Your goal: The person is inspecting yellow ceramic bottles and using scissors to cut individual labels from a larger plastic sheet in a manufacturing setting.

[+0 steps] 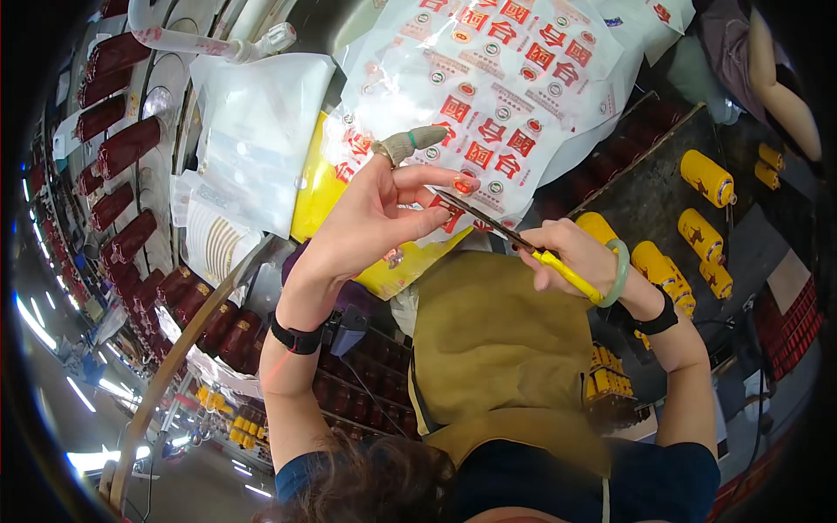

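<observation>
My left hand point(370, 205) is over a sheet of translucent paper point(471, 113) printed with red characters and small emblems. A grey-green finger cot point(410, 142) covers its raised index finger. The thumb and the finger below the index reach forward with a gap between them. A small red and yellow emblem point(464, 184) shows at that finger's tip; whether it is stuck there I cannot tell. My right hand point(571, 253) grips a slim dark tool with a yellow handle point(565, 272). Its thin tip points at the left fingers, near the sheet; its exact kind is unclear.
Yellow bottles point(706, 178) stand on a dark surface at right. Dark red bottles point(128, 146) line racks at left. Nearer are a clear plastic sheet point(253, 131), a yellow sheet point(311, 187), a white pipe point(192, 44) and a curved rail point(187, 340). Another person's arm point(780, 91) shows at upper right.
</observation>
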Demonstrator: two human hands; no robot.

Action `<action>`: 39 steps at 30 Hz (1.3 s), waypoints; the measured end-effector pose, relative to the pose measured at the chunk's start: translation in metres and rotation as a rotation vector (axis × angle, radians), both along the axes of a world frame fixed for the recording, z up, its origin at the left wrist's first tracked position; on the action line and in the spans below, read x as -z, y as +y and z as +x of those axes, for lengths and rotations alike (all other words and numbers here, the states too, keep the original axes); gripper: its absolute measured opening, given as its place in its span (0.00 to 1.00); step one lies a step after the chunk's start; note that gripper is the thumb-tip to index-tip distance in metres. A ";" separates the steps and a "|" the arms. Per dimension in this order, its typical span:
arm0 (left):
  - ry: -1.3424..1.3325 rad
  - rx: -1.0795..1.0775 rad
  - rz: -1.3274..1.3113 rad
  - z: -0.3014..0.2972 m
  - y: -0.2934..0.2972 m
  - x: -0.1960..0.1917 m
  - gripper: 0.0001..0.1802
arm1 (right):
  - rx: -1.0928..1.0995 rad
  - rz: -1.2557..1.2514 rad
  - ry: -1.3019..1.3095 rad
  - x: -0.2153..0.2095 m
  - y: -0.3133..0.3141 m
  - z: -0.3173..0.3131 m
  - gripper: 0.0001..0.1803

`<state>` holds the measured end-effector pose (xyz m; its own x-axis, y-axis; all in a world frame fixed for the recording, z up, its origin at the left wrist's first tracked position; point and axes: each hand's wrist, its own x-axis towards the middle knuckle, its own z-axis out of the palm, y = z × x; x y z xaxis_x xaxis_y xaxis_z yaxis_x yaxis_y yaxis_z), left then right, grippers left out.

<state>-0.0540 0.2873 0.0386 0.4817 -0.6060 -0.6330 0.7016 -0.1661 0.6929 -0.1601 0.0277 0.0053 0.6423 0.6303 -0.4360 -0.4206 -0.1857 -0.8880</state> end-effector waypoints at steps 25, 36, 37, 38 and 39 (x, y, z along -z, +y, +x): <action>0.023 0.010 -0.075 -0.005 0.010 0.005 0.36 | 0.076 0.044 0.074 0.005 0.014 -0.008 0.35; 0.054 -0.042 -0.071 -0.003 0.015 0.001 0.39 | 0.024 0.060 0.123 0.006 0.021 0.000 0.32; 0.056 -0.051 -0.071 -0.002 0.017 0.001 0.41 | 0.038 0.054 0.126 0.007 0.021 0.001 0.31; 0.061 -0.053 -0.065 -0.002 0.018 0.001 0.41 | 0.051 0.048 0.128 0.008 0.022 0.003 0.30; 0.052 -0.049 -0.058 -0.002 0.021 0.002 0.41 | 0.034 0.048 0.116 0.009 0.021 0.005 0.27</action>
<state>-0.0564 0.3080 0.0365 0.4796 -0.6185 -0.6224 0.7430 -0.0911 0.6631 -0.1547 0.0491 -0.0036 0.6108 0.6308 -0.4786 -0.5267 -0.1276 -0.8404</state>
